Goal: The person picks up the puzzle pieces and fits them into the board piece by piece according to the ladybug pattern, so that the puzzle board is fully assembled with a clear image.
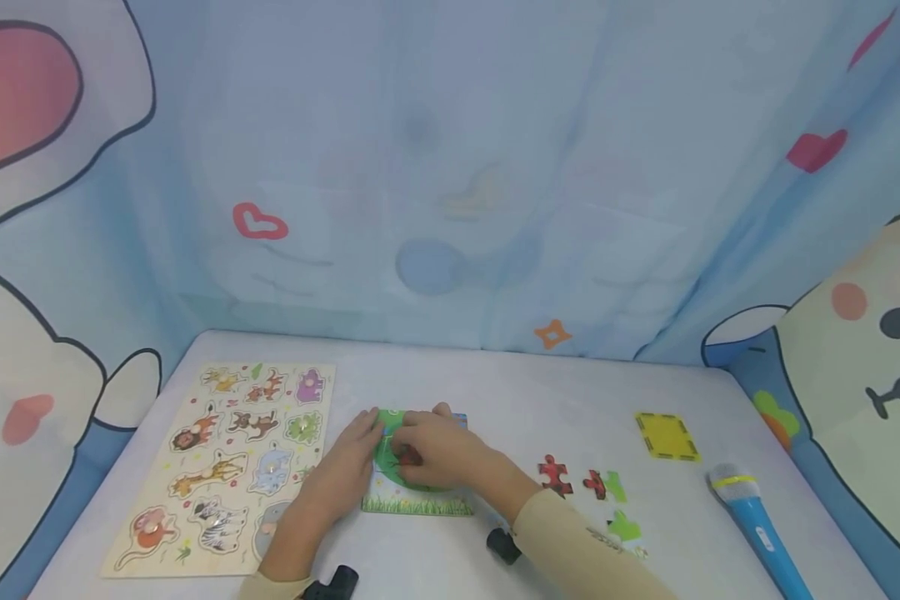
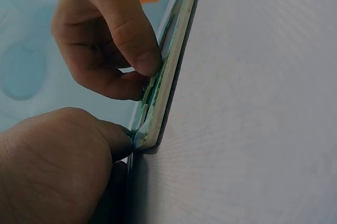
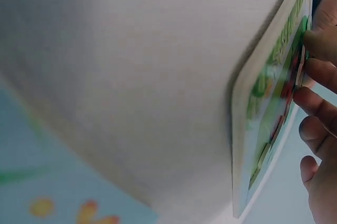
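A small jigsaw board with a green picture and a grass strip lies on the white table between both hands. Along its left edge rests my left hand, fingers extended; in the left wrist view the thumb presses at the board's near corner. My right hand is over the board's middle, thumb and fingertips pinching a puzzle piece that shows red and lies low against the picture. Most of that piece is hidden by the fingers. In the right wrist view, pieces sit on the board with edges slightly raised.
Left of the hands lies a wooden animal puzzle board. On the right are loose jigsaw pieces, including a red piece and a green piece. Farther right are a yellow square and a blue toy microphone. A curtain hangs behind.
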Available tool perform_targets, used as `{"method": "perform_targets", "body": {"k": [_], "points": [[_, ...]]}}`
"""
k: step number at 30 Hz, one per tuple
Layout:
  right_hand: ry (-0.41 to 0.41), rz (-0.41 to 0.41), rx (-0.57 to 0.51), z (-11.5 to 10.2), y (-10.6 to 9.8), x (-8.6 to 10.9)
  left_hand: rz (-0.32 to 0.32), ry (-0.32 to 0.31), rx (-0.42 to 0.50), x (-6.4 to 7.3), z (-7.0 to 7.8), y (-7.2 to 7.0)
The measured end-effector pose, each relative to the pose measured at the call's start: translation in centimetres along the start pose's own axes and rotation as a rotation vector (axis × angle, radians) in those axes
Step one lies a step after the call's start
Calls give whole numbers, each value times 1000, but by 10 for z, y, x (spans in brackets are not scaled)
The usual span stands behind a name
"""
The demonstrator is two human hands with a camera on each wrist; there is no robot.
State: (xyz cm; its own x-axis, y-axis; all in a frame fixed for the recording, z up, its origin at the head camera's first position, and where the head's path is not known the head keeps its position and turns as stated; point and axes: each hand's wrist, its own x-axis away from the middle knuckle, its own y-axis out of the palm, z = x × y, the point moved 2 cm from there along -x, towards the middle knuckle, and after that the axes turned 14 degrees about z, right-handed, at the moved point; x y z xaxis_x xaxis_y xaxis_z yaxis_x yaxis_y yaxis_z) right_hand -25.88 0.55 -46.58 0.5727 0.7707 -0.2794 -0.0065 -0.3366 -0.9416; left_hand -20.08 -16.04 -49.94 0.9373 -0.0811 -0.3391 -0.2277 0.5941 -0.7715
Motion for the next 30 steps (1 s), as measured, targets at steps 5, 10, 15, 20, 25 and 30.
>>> {"method": "perform_targets", "body": {"k": [5, 10, 15, 20, 25, 30], "points": [[-6, 2, -1, -1, 0, -1, 3, 1, 0, 0, -1, 1], [13, 4, -24, -2, 0, -2, 5, -3, 4, 0, 0, 1], [20, -3, -24, -1, 2, -1, 4, -3, 12, 0, 0, 0], [5, -16, 13, 0, 1, 0, 5, -2, 19, 1, 0, -1], [-21, -32, 51, -1, -2, 2, 16, -12, 34, 0, 1, -2], [-35, -58, 52, -2, -4, 3, 40, -39, 51, -1, 3, -2]]}}
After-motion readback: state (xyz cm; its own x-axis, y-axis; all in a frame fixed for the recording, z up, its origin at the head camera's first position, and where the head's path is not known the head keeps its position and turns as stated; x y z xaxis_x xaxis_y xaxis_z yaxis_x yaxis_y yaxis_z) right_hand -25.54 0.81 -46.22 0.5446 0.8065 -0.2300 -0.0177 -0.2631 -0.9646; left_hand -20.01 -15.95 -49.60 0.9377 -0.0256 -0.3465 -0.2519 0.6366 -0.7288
